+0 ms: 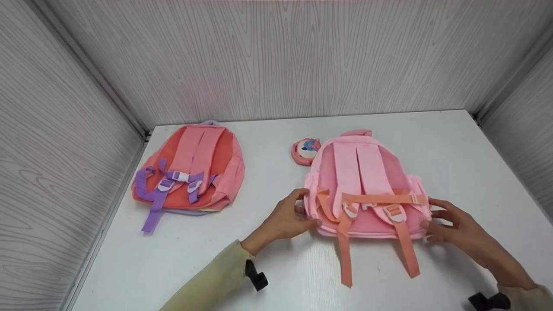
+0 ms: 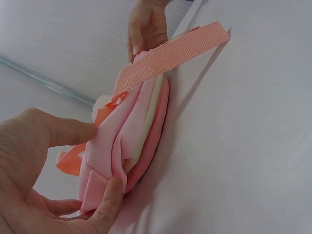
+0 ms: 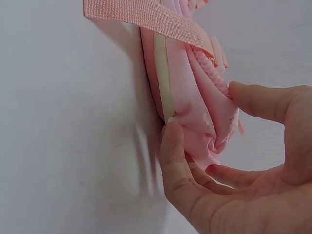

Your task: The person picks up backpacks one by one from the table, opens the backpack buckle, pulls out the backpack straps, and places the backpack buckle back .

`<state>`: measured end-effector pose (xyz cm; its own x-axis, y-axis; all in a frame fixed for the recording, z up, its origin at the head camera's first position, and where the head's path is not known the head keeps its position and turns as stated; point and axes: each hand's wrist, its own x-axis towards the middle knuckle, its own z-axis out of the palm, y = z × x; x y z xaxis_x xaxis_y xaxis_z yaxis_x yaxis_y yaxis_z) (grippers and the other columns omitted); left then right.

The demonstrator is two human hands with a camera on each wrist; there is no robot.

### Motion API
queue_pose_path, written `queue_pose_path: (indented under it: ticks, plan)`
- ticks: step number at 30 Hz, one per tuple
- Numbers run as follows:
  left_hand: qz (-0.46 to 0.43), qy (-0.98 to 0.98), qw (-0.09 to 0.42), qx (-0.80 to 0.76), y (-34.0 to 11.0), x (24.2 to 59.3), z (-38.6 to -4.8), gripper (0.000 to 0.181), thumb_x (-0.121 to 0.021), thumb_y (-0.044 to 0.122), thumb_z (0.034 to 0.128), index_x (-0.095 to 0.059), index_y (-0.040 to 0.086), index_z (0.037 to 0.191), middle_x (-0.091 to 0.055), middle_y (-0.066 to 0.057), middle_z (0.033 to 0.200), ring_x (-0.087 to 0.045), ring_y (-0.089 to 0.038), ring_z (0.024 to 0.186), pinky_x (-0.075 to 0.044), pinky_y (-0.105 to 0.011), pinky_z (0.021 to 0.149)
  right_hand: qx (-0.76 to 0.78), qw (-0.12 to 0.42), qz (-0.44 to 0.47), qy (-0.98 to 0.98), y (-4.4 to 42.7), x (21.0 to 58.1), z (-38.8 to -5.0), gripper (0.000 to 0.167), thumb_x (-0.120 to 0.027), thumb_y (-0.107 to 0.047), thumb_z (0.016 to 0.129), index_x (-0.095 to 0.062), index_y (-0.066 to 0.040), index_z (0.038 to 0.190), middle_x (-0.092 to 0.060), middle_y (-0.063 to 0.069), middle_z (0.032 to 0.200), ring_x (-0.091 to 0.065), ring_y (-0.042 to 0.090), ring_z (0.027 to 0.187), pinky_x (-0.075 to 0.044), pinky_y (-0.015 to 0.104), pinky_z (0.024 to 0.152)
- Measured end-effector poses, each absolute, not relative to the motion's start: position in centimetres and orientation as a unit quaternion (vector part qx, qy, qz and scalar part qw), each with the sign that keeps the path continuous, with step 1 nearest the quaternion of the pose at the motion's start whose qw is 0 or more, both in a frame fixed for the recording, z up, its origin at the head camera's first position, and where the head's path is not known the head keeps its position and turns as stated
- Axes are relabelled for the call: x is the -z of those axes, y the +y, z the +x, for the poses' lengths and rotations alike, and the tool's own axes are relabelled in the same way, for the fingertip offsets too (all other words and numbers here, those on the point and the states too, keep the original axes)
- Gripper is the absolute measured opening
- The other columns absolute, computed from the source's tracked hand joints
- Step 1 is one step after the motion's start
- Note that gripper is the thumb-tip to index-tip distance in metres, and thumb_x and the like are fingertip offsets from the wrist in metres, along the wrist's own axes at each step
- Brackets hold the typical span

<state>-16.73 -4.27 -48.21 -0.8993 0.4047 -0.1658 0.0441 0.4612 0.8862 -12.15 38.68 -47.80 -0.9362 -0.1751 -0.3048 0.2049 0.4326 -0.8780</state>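
A light pink backpack (image 1: 328, 172) lies on the white table with its shoulder straps facing up. Two orange webbing straps (image 1: 345, 255) hang from its bottom edge, and another orange strap crosses its back with a buckle. My left hand (image 1: 287, 218) grips the lower left corner, thumb on the upper face and fingers at the side, as the left wrist view shows. At the lower right corner my right hand (image 1: 453, 222) pinches the fabric between thumb and fingers. In the right wrist view a fingertip touches the cream piping (image 3: 163, 73) along the bottom.
A coral backpack (image 1: 235, 177) with purple straps (image 1: 153, 214) lies at the table's left. Touching or just behind the pink backpack's upper left edge is a small round pink pouch (image 1: 302, 151) with a blue picture. Grey wood-grain panels (image 1: 276, 60) enclose the back and sides.
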Motion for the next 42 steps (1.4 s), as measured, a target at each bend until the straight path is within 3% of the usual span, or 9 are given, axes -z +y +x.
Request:
queue_pose_path:
  ticks: [11, 13, 15, 17, 20, 22, 35, 42]
  plan:
    - [0.148, 0.831, 0.175, -0.506, -0.5, 48.5, -19.3, 0.085, -0.084, 0.028, 0.0905, -0.041, 0.009, 0.161, -0.056, -0.01, 0.149, -0.07, -0.015, 0.109, -0.061, -0.032, 0.095, 0.515, 0.144, 0.017, 0.844, 41.5, 48.2, -13.4, 0.079, -0.063, -0.031, 0.109, -0.018, -0.003, 0.167, -0.035, 0.033, 0.158, -0.07, 0.002, 0.102, -0.06, 0.024, 0.086]
    - [0.147, 0.831, 0.175, -0.508, 0.2, 48.6, -19.6, 0.085, -0.083, 0.028, 0.091, -0.04, 0.009, 0.162, -0.058, -0.01, 0.145, -0.07, -0.015, 0.108, -0.061, -0.031, 0.094, 0.504, 0.141, 0.018, 0.852, 42.1, 48.4, -13.6, 0.081, -0.063, -0.032, 0.109, -0.017, -0.004, 0.168, -0.034, 0.031, 0.16, -0.065, 0.0, 0.107, -0.06, 0.023, 0.086]
    - [0.146, 0.83, 0.175, -0.509, 1.1, 48.7, -19.9, 0.085, -0.083, 0.028, 0.091, -0.04, 0.009, 0.162, -0.062, -0.009, 0.14, -0.07, -0.013, 0.107, -0.06, -0.03, 0.093, 0.49, 0.139, 0.021, 0.86, 42.6, 48.6, -13.8, 0.083, -0.063, -0.034, 0.108, -0.015, -0.006, 0.169, -0.033, 0.031, 0.161, -0.062, 0.012, 0.12, -0.057, 0.021, 0.085]
    - [0.148, 0.828, 0.174, -0.513, 1.8, 48.9, -20.2, 0.086, -0.083, 0.028, 0.0905, -0.04, 0.008, 0.162, -0.067, -0.007, 0.131, -0.07, -0.011, 0.103, -0.06, -0.028, 0.091, 0.48, 0.137, 0.026, 0.866, 43.1, 48.8, -13.9, 0.087, -0.064, -0.037, 0.107, -0.013, -0.006, 0.17, -0.032, 0.03, 0.162, -0.058, 0.009, 0.122, -0.056, 0.02, 0.085]
    - [0.148, 0.825, 0.172, -0.517, 2.9, 49.0, -20.6, 0.086, -0.083, 0.028, 0.0896, -0.04, 0.009, 0.162, -0.071, -0.006, 0.123, -0.069, -0.009, 0.099, -0.058, -0.026, 0.088, 0.48, 0.124, 0.04, 0.868, 43.7, 49.1, -14.1, 0.091, -0.067, -0.039, 0.106, -0.012, -0.005, 0.17, -0.031, 0.031, 0.162, -0.059, 0.004, 0.117, -0.057, 0.019, 0.084]
    - [0.148, 0.823, 0.171, -0.521, 3.6, 49.0, -20.9, 0.086, -0.084, 0.027, 0.0893, -0.041, 0.008, 0.161, -0.072, -0.006, 0.119, -0.069, -0.008, 0.097, -0.058, -0.025, 0.087, 0.482, 0.115, 0.051, 0.867, 44.0, 49.2, -14.3, 0.093, -0.068, -0.04, 0.105, -0.012, -0.004, 0.17, -0.03, 0.032, 0.162, -0.057, -0.01, 0.102, -0.058, 0.02, 0.083]
    - [0.153, 0.82, 0.156, -0.529, 8.2, 49.3, -22.2, 0.081, -0.083, 0.027, 0.0907, -0.044, 0.01, 0.159, -0.069, 0.001, 0.119, -0.065, -0.008, 0.095, -0.057, -0.022, 0.082, 0.454, 0.069, 0.106, 0.882, 46.6, 49.6, -15.1, 0.096, -0.066, -0.044, 0.106, -0.01, 0.006, 0.167, -0.03, 0.043, 0.157, -0.061, -0.009, 0.085, -0.056, 0.014, 0.072]
    - [0.116, 0.828, 0.147, -0.528, 10.4, 48.9, -23.0, 0.076, -0.084, 0.027, 0.0892, -0.05, 0.016, 0.156, -0.066, 0.003, 0.135, -0.061, -0.007, 0.105, -0.057, -0.025, 0.097, 0.48, 0.072, 0.139, 0.863, 47.7, 49.2, -16.5, 0.098, -0.061, -0.047, 0.107, -0.006, 0.009, 0.166, -0.033, 0.038, 0.152, -0.063, -0.003, 0.084, -0.06, 0.017, 0.075]
